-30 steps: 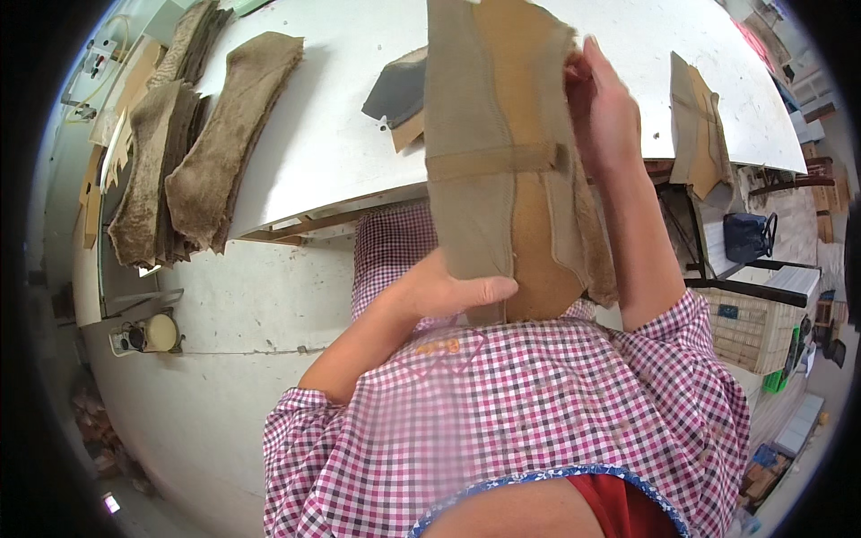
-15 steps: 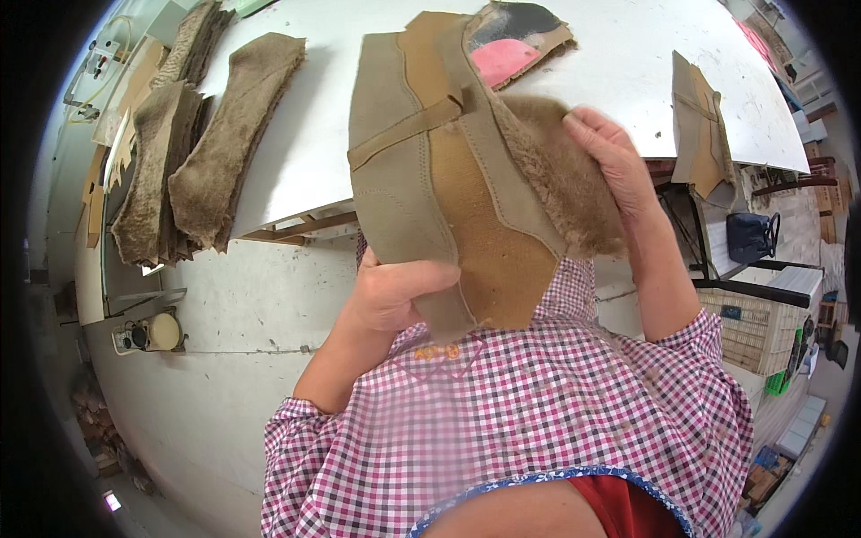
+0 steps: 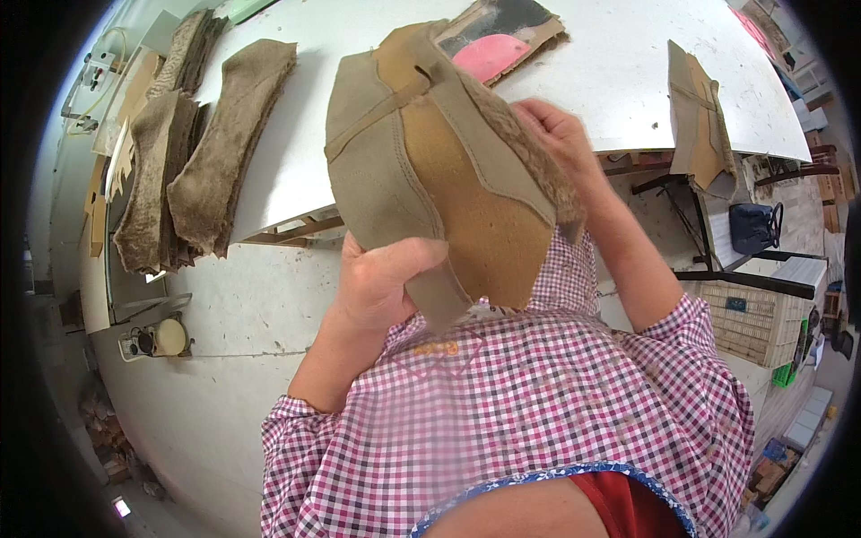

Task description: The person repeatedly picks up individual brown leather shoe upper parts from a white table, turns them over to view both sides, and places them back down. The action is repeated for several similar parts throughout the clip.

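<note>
A stitched boot upper (image 3: pixel 453 170) hangs in front of me over the table's near edge. It has grey-brown suede sides, a tan middle strip and a narrow strap across it. My left hand (image 3: pixel 381 278) grips its lower left edge, thumb on the front. Behind its right side lies a brown furry lining piece (image 3: pixel 565 208), mostly hidden by the upper. My right hand (image 3: pixel 560 139) is closed at the top of that fur edge; its fingertips are partly hidden.
Stacks of furry lining pieces (image 3: pixel 238 134) overhang the white table (image 3: pixel 619 81) at left. A fur-edged piece with pink and black patches (image 3: pixel 493 54) lies behind the upper. Another stitched upper (image 3: pixel 698 117) overhangs the right edge, near a dark bag (image 3: pixel 755 229) and a crate (image 3: pixel 744 323).
The upper has tilted and shifted slightly left and down. My right hand has moved left, bringing the fur lining in behind the upper, so less of it shows.
</note>
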Tool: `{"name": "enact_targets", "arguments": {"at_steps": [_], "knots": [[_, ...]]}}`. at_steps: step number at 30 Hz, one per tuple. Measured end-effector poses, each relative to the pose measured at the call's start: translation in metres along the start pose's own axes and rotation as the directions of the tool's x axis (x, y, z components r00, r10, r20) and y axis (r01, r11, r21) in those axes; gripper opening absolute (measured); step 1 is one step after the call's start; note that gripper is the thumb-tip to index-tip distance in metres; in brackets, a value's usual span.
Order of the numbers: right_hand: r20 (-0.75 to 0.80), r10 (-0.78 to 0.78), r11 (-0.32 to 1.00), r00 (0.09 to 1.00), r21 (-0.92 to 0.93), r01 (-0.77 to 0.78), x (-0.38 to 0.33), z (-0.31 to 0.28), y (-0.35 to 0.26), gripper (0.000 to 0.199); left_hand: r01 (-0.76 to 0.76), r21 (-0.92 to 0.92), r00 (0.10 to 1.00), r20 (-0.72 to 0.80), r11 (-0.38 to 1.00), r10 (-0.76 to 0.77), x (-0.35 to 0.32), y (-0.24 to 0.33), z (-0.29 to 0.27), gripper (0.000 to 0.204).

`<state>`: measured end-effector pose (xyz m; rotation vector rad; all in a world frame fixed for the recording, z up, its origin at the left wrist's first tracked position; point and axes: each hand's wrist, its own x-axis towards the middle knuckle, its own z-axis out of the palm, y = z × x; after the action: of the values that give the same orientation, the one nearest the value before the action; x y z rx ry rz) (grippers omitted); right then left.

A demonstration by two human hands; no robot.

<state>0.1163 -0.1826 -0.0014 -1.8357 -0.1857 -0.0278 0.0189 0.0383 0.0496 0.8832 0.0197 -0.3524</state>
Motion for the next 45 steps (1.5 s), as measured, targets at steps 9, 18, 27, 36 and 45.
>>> {"name": "enact_targets", "arguments": {"at_steps": [9,18,27,36,45], "knots": [[0.043,-0.62,0.659,0.783,-0.513,0.55,-0.065,-0.012,-0.087,0.02,-0.106,-0.016,0.994,0.0,0.994,0.106,0.005,0.0,-0.001,0.029],[0.139,-0.345,0.882,0.928,-0.289,0.371,-0.068,-0.016,-0.087,0.022,-0.103,0.027,0.994,0.028,0.994,0.102,0.002,-0.001,-0.003,0.042],[0.174,-0.198,0.974,0.965,-0.081,0.214,-0.075,-0.015,-0.082,0.015,-0.128,0.147,0.991,-0.004,0.981,0.13,0.009,-0.011,-0.009,0.038],[0.053,-0.202,0.976,0.978,0.098,0.196,-0.083,0.002,-0.067,0.013,-0.226,0.173,0.966,-0.089,0.959,0.244,0.018,-0.023,0.008,0.031],[0.032,-0.346,0.935,0.938,-0.074,0.347,-0.071,0.001,-0.08,0.013,-0.23,0.346,0.962,-0.061,0.91,0.266,0.017,-0.029,0.005,0.032]]}}
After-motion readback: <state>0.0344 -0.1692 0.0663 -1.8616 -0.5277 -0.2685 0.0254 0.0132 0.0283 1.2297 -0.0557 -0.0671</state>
